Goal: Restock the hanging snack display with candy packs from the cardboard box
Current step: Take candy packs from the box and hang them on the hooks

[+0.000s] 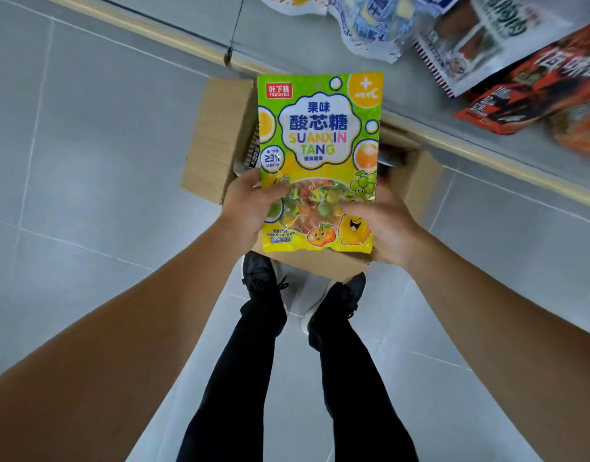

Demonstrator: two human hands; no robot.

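Candy pack (318, 161) upright at 12 o'clock above cardboard box (217, 141) | left hand (250, 203) and right hand (383, 225) pinch its lower corners | likely light, soft, slippery film | hang hole at top edge; display packs (527, 71) at 2 o'clock

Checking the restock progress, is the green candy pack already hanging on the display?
No, the candy pack is held by the left hand and right hand above the cardboard box.
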